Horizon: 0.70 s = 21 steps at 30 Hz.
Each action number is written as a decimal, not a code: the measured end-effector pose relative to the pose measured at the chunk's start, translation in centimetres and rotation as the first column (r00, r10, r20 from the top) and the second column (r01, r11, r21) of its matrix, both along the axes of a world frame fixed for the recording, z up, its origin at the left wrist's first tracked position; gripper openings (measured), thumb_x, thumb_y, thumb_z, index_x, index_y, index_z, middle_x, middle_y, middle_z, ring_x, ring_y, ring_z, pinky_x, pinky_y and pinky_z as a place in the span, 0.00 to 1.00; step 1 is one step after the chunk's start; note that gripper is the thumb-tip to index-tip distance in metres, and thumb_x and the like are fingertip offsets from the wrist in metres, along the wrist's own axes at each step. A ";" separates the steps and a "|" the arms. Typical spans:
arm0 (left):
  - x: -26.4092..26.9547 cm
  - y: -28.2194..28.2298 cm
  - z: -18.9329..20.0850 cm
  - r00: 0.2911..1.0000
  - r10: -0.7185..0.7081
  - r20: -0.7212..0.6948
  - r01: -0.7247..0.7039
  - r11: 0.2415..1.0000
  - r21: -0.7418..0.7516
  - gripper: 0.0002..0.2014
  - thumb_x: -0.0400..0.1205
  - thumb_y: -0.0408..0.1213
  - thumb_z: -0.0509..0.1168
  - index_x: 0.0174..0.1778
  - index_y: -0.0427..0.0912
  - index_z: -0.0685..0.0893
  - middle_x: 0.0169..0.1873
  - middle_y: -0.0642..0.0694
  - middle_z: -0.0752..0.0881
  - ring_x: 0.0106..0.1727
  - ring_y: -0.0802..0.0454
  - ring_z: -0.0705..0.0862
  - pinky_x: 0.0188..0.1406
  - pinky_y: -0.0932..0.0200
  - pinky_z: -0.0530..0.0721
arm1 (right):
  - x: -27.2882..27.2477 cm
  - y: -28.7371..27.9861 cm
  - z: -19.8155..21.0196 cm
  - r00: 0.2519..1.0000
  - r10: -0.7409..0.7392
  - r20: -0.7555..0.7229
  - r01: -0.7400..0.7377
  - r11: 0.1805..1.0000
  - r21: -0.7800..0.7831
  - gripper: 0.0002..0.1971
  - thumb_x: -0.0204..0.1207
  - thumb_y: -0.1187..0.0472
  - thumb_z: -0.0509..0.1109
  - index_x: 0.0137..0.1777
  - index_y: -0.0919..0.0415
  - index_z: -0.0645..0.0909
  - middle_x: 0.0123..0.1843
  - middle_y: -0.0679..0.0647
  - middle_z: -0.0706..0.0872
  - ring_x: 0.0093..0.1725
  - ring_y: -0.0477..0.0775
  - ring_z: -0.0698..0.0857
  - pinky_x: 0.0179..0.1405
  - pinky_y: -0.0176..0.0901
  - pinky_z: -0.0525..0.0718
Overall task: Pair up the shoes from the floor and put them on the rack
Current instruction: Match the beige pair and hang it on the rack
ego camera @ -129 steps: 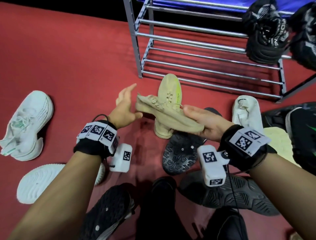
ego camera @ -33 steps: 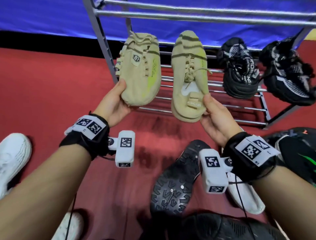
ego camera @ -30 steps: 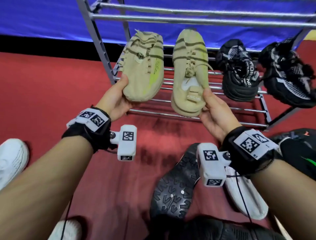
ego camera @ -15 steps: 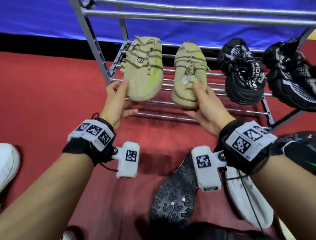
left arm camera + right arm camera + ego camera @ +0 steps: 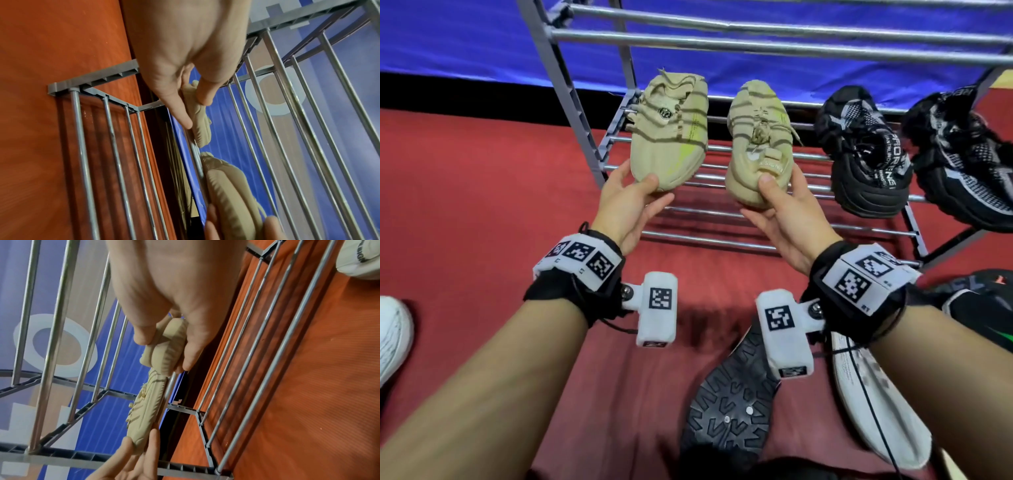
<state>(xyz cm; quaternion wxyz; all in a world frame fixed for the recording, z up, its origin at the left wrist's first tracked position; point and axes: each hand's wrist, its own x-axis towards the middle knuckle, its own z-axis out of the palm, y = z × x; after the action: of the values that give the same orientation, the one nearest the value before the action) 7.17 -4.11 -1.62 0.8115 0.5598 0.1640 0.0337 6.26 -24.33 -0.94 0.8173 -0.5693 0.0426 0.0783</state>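
Two beige shoes occupy the centre of the head view, one in each of my hands, both laid on the bars of the rack's (image 5: 808, 157) middle shelf. My left hand (image 5: 626, 205) pinches the heel of the left beige shoe (image 5: 671, 137) between thumb and fingers; my right hand (image 5: 787, 212) pinches the heel of the right beige shoe (image 5: 756, 137) in the same way. Neither hand is spread or pressed flat; each is curled round a heel.

Progress, as I judge it: a black pair (image 5: 866, 154) already sits on the same shelf at centre right of the frame, so one pair is done and this beige pair is at the point of release. Left on the red floor (image 5: 465, 205) are a black shoe lying sole-up (image 5: 732, 404) at lower centre, a white shoe sole-up (image 5: 876, 404) at lower right, a white shoe (image 5: 393, 335) at the left edge and a dark shoe (image 5: 983, 301) at the right edge.

Orientation: each beige shoe's long axis runs from bottom to top of the frame, crossing the shelf bars, with heels toward the lower frame and toes toward the blue backdrop (image 5: 465, 41) at the top. The two lie side by side, near but apart.
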 end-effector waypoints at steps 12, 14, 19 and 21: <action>0.5 0.1 -1.5 0.994 -0.061 0.093 0.060 0.998 0.012 0.20 0.88 0.33 0.53 0.77 0.43 0.67 0.74 0.45 0.73 0.71 0.46 0.77 0.47 0.60 0.88 | 0.3 0.2 -0.6 1.000 0.009 0.001 -0.009 1.000 -0.021 0.23 0.82 0.59 0.64 0.75 0.49 0.64 0.72 0.54 0.79 0.64 0.60 0.84 0.46 0.37 0.87; 0.4 0.1 -1.3 0.994 -0.070 0.084 0.067 0.997 0.036 0.20 0.88 0.35 0.52 0.77 0.43 0.67 0.73 0.45 0.74 0.68 0.46 0.79 0.46 0.60 0.88 | 0.2 0.2 -0.4 1.000 0.008 0.001 -0.008 0.999 -0.038 0.22 0.82 0.58 0.64 0.74 0.47 0.64 0.71 0.54 0.80 0.62 0.59 0.85 0.46 0.37 0.87; -1.2 0.5 -0.7 0.995 -0.098 -0.014 0.099 0.976 0.196 0.19 0.88 0.43 0.52 0.75 0.44 0.68 0.52 0.51 0.81 0.44 0.56 0.84 0.45 0.58 0.88 | -0.8 0.2 -0.6 0.999 -0.004 -0.054 -0.005 0.986 -0.164 0.32 0.82 0.53 0.64 0.80 0.51 0.51 0.67 0.52 0.79 0.50 0.54 0.89 0.49 0.41 0.87; -2.5 1.2 -0.7 0.993 -0.107 -0.052 0.117 0.963 0.244 0.14 0.88 0.43 0.52 0.69 0.47 0.69 0.48 0.53 0.82 0.42 0.57 0.85 0.43 0.59 0.88 | -1.6 0.2 -1.5 0.997 -0.035 -0.072 0.017 0.972 -0.233 0.38 0.81 0.54 0.66 0.82 0.52 0.43 0.63 0.51 0.79 0.47 0.54 0.88 0.52 0.43 0.87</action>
<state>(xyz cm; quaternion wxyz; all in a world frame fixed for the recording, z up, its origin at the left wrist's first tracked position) 4.69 -2.92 -2.31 0.7330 0.6652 0.1423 -0.0030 4.64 -24.08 -2.39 0.7437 -0.6572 0.0897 0.0836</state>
